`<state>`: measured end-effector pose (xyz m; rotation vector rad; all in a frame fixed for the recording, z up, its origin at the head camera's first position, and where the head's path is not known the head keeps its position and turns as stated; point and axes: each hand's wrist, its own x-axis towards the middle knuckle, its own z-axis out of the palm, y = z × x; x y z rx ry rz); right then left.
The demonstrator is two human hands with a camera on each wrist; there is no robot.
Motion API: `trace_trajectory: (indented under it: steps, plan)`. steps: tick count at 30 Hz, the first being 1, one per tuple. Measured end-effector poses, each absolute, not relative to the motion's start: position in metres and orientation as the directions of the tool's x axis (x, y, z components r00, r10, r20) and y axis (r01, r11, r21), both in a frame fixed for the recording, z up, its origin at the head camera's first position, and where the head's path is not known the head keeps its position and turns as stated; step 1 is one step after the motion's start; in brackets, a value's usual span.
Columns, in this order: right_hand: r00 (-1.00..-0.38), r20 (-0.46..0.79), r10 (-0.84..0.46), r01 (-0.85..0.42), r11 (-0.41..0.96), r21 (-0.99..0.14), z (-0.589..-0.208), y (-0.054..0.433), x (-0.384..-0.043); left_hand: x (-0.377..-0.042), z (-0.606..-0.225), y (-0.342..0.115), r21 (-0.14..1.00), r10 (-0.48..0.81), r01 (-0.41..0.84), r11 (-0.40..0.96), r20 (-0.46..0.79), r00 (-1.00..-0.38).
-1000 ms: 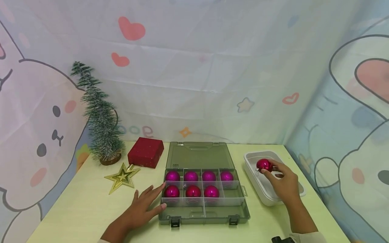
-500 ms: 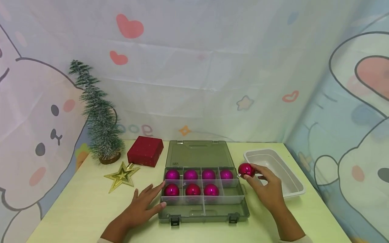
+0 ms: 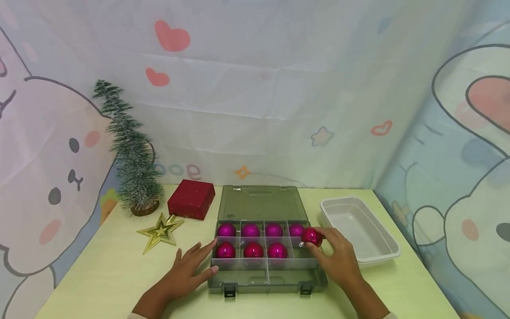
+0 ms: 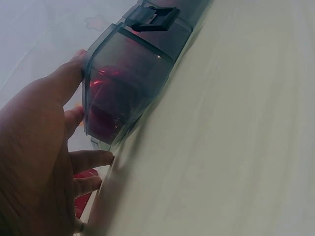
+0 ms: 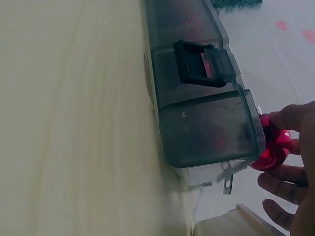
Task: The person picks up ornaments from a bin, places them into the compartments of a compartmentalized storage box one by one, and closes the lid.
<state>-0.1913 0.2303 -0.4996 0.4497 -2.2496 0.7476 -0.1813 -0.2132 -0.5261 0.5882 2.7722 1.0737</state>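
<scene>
A shiny red Christmas ball (image 3: pixel 312 237) is pinched between the thumb and fingers of my right hand (image 3: pixel 338 259), its silver cap toward the left. It hangs over the right end of the middle row of a grey see-through divided box (image 3: pixel 296 278), whose lid lies back. Balls fill the back row, such as a purple ball (image 3: pixel 226 230), and three sit in the middle row, among them a red ball (image 3: pixel 253 250). The front compartments hold none. My left hand (image 3: pixel 181 277) touches the box's left side with spread fingers; the left wrist view shows its thumb at the rim (image 4: pixel 74 73).
A white plastic basin (image 3: pixel 360 230) stands right of the box with nothing in it. On the left are a small frosted Christmas tree (image 3: pixel 135 164), a red square box (image 3: pixel 191 199) and a gold star (image 3: pixel 161 232). A printed cloth hangs behind the table.
My right hand has carried the red Christmas ball left, out from over the white basin to above the divided box. My left hand stays at the box's side.
</scene>
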Motion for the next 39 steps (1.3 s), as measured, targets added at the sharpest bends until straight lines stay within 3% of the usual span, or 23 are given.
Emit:
trace_trajectory:
  steps: [26, 32, 39]
  plan:
    - [-0.682, 0.691, -0.238, -0.52, 0.823, -0.229, -0.516, 0.226, -0.192, -0.182, -0.527, -0.213, 0.666, 0.393, 0.317, 0.676, 0.038, -0.919]
    - [-0.684, 0.69, -0.237, -0.527, 0.815, -0.241, -0.519, 0.227, -0.195, -0.182, -0.523, -0.213, 0.662, 0.394, 0.322, 0.677, 0.044, -0.918]
    - [-0.736, 0.644, -0.207, -0.504, 0.804, -0.317, -0.521, 0.226, -0.193, -0.181, -0.524, -0.212, 0.664, 0.396, 0.328, 0.672, 0.052, -0.917]
